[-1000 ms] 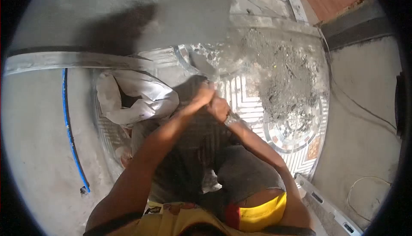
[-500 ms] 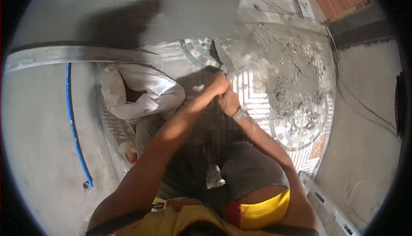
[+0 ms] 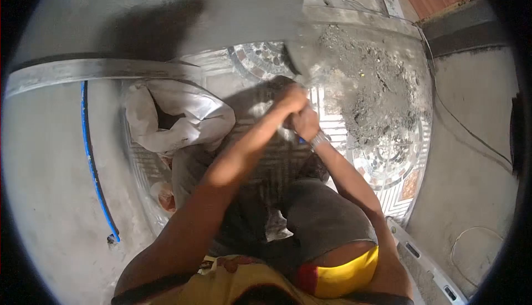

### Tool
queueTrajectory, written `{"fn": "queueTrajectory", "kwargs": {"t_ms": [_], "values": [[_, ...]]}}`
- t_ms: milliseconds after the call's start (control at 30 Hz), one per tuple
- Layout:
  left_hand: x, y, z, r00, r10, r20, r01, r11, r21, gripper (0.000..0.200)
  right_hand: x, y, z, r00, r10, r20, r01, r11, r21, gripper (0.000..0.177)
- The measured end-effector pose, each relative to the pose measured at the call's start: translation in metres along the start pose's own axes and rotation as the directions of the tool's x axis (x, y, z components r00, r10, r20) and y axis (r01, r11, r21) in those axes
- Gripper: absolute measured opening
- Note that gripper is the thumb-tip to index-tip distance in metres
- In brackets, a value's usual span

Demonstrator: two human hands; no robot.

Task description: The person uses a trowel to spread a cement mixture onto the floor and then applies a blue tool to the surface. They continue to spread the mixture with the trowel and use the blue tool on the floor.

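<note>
Clenched one ahead of the other, the left hand (image 3: pixel 293 100) and right hand (image 3: pixel 306 123) grasp a grey flat-bladed tool (image 3: pixel 300 64), the left being nearer the blade. That blade reaches out just beyond the left knuckles, over a patterned mosaic tile floor (image 3: pixel 388 163). An open-mouthed, crumpled white sack (image 3: pixel 213 118) sits left of the left forearm, near a long straight grey bar (image 3: pixel 105 69); a thin blue pipe (image 3: pixel 94 169) runs farther left. Loose grey rubble (image 3: pixel 377 89) spreads to the right of the tool, and a pale slotted metal bar (image 3: pixel 426 263) lies slanted at lower right. Both fists cover the handle. What shows of the tool is smooth, dull grey and blurred, nearly matching the grey surface behind it.
</note>
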State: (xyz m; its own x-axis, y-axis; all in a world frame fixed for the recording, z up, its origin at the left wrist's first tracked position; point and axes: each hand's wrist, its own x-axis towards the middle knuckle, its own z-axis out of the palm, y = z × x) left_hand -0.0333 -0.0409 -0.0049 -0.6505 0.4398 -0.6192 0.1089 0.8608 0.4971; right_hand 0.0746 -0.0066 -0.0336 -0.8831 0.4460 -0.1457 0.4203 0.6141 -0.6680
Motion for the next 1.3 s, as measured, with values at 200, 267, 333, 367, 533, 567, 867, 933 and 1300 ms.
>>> {"fn": "queueTrajectory", "kwargs": {"t_ms": [200, 267, 333, 367, 533, 567, 867, 933, 1300], "values": [[-0.057, 0.001, -0.003, 0.993, -0.018, -0.119, -0.012, 0.968, -0.25, 0.043, -0.016, -0.02, -0.033, 0.955, 0.038, 0.294, -0.104, 0.972, 0.212, 0.031], [-0.053, -0.046, -0.006, 0.972, -0.1, -0.214, 0.027, 0.948, -0.318, 0.047, -0.008, -0.032, -0.015, 0.91, -0.177, 0.375, 0.066, 0.955, 0.29, 0.031], [-0.038, -0.094, -0.019, 0.953, -0.152, -0.261, 0.032, 0.91, -0.413, 0.046, 0.007, -0.054, 0.014, 0.899, -0.244, 0.365, 0.15, 0.952, 0.266, 0.029], [-0.031, -0.1, -0.022, 0.947, -0.179, -0.266, 0.039, 0.888, -0.458, 0.045, 0.017, -0.064, 0.025, 0.901, -0.257, 0.349, 0.174, 0.952, 0.252, 0.027], [0.005, -0.04, -0.012, 0.996, -0.086, -0.034, 0.078, 0.981, -0.175, 0.055, 0.025, -0.016, 0.014, 0.953, -0.267, 0.142, 0.238, 0.952, 0.195, 0.028], [-0.003, -0.018, -0.006, 0.999, -0.042, 0.026, 0.046, 0.983, -0.177, 0.054, 0.016, -0.001, -0.001, 0.979, -0.168, 0.116, 0.143, 0.97, 0.199, 0.033], [-0.075, 0.017, 0.04, 0.946, 0.293, -0.137, -0.304, 0.951, -0.062, 0.046, -0.038, 0.01, -0.087, 0.997, -0.075, 0.033, 0.064, 0.964, 0.259, 0.047], [-0.098, -0.019, 0.024, 0.96, 0.26, -0.104, -0.278, 0.929, -0.244, 0.047, -0.028, -0.01, -0.106, 0.972, -0.087, 0.219, 0.063, 0.991, 0.114, 0.038], [-0.161, -0.043, -0.006, 0.918, 0.29, 0.272, -0.282, 0.957, -0.067, 0.036, 0.12, -0.066, -0.026, 0.504, -0.706, 0.497, 0.736, 0.051, -0.675, 0.015]]}}
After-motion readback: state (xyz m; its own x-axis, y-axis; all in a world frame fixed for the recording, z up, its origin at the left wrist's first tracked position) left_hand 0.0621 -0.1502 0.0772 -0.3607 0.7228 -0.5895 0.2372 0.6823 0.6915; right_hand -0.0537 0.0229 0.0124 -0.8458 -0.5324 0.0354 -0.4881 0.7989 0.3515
